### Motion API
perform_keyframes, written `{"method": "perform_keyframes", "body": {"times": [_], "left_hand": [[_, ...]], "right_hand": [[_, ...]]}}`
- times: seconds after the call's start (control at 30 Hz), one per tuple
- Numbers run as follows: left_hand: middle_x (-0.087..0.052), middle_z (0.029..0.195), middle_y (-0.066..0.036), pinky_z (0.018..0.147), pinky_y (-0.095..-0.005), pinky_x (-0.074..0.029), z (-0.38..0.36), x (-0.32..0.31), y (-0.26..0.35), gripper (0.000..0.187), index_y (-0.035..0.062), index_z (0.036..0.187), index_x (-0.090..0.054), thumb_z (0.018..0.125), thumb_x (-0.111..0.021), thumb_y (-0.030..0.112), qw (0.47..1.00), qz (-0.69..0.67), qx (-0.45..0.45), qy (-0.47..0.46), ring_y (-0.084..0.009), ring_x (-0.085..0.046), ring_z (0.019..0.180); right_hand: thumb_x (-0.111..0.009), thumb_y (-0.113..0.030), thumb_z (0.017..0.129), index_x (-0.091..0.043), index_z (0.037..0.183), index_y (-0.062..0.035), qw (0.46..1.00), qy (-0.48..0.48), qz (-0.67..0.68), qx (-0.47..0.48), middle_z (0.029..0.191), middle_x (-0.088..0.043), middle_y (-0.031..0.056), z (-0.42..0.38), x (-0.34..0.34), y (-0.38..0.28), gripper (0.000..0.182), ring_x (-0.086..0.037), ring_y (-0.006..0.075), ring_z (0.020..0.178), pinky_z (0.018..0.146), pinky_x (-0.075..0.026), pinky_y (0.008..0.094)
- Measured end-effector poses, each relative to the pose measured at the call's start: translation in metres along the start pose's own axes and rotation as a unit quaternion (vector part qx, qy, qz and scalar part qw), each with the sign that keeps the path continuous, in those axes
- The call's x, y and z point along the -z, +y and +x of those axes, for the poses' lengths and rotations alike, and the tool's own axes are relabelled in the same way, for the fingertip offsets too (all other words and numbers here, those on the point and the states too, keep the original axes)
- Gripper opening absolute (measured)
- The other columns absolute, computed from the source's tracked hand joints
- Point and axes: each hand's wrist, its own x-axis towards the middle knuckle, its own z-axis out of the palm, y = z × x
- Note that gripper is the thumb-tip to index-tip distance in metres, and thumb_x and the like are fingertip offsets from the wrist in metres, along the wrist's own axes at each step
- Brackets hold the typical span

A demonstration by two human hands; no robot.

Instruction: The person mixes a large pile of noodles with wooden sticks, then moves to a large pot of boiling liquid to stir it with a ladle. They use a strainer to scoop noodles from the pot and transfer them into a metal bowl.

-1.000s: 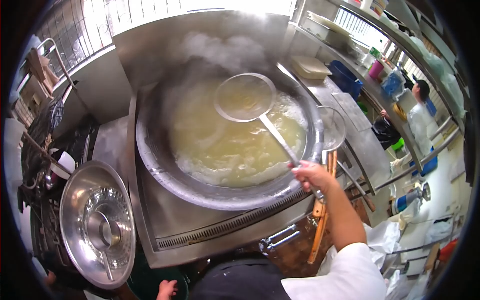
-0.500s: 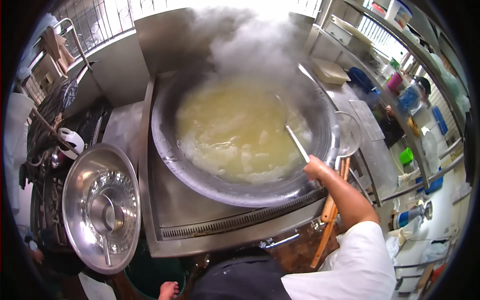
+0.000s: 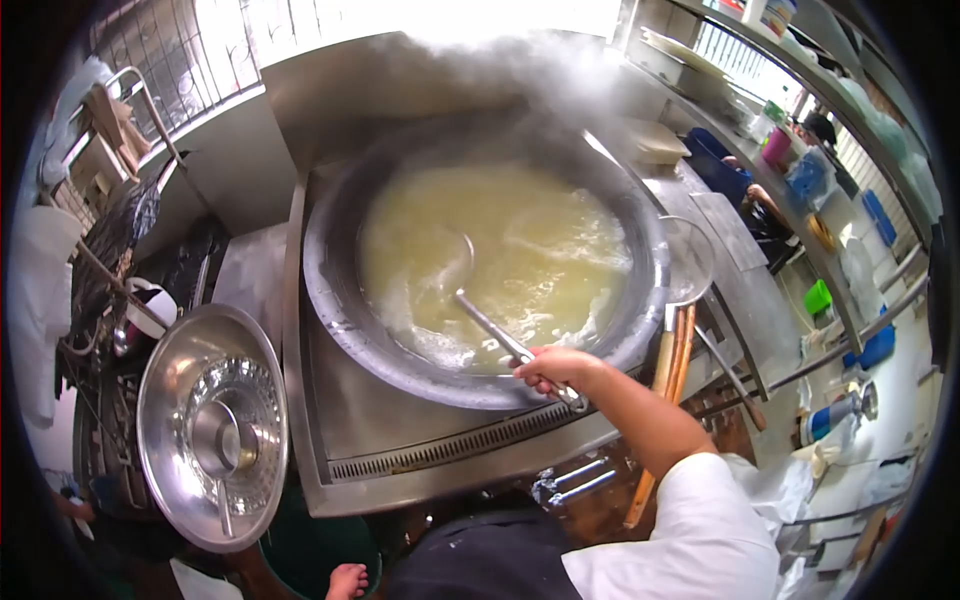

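A wide metal wok (image 3: 335,330) holds steaming, yellowish, bubbling liquid (image 3: 540,240). My right hand (image 3: 556,370), over its near rim, is closed around the metal handle of a ladle (image 3: 490,325). The ladle slants down to the left; its head is mostly under the liquid, with only a curved edge showing. At the bottom of the view my left hand (image 3: 347,580) hangs with curled fingers, above a dark green bucket (image 3: 310,545). Nothing shows in it.
Left of the stove, a steel basin (image 3: 160,430) holds a handled metal dipper (image 3: 215,440). A round strainer (image 3: 686,260) and wooden poles (image 3: 660,420) lean at the wok's right. Steam rises behind. A co-worker (image 3: 770,210) is beyond the right-hand shelves.
My right hand has swung left and nearer with the ladle, whose head swept from the wok's right side to left of centre. The liquid is more stirred up. The co-worker shows more.
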Motion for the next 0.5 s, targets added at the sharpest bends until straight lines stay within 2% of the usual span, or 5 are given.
{"method": "perform_keyframes", "body": {"times": [0.17,0.23,0.27,0.33,0.5], "left_hand": [[-0.060,0.077,0.001,0.046,-0.0269,-0.040,0.000,0.014,0.011,0.024,0.0144,0.099,-0.060,0.083,-0.065,0.032,0.999,0.030,0.011,0.000,-0.0114,-0.052,0.057],[-0.060,0.078,0.000,0.046,-0.0270,-0.040,-0.001,0.017,0.017,0.024,0.0152,0.100,-0.060,0.083,-0.065,0.032,0.999,0.046,0.010,0.002,-0.0122,-0.053,0.057],[-0.060,0.078,0.000,0.046,-0.0270,-0.040,0.003,0.015,0.023,0.024,0.0152,0.100,-0.060,0.083,-0.065,0.032,0.999,0.049,0.009,0.000,-0.0122,-0.053,0.057],[-0.063,0.082,-0.006,0.048,-0.0318,-0.047,0.009,0.008,0.036,0.024,0.0035,0.095,-0.058,0.085,-0.065,0.023,0.998,0.049,0.019,0.017,-0.0175,-0.060,0.061],[-0.064,0.091,-0.009,0.057,-0.0331,-0.048,-0.009,-0.006,0.071,0.024,0.0049,0.099,-0.056,0.086,-0.062,0.025,0.997,0.070,0.022,0.002,-0.0203,-0.062,0.071]], "right_hand": [[-0.059,-0.017,0.090,-0.052,0.116,-0.0103,0.966,-0.150,0.210,0.021,0.062,-0.041,-0.0081,-0.010,-0.018,0.024,0.028,-0.040,0.0006,0.044,0.037,-0.033,0.0186],[-0.058,-0.017,0.090,-0.051,0.119,-0.0095,0.964,-0.145,0.220,0.023,0.061,-0.041,-0.0071,-0.021,-0.020,0.028,0.030,-0.040,0.0011,0.043,0.036,-0.033,0.0189],[-0.058,-0.017,0.091,-0.051,0.120,-0.0091,0.968,-0.137,0.204,0.041,0.061,-0.040,-0.0064,-0.027,-0.019,0.028,0.031,-0.040,0.0015,0.043,0.036,-0.033,0.0195],[-0.057,-0.016,0.091,-0.049,0.123,-0.0077,0.976,-0.112,0.174,0.061,0.060,-0.039,-0.0048,-0.034,-0.012,0.030,0.034,-0.040,0.0024,0.042,0.035,-0.035,0.0210],[-0.062,-0.018,0.085,-0.053,0.112,-0.0018,0.983,0.090,-0.110,0.114,0.066,-0.052,0.0015,-0.067,0.033,0.034,0.033,-0.049,0.0093,0.047,0.041,-0.042,0.0240]]}}
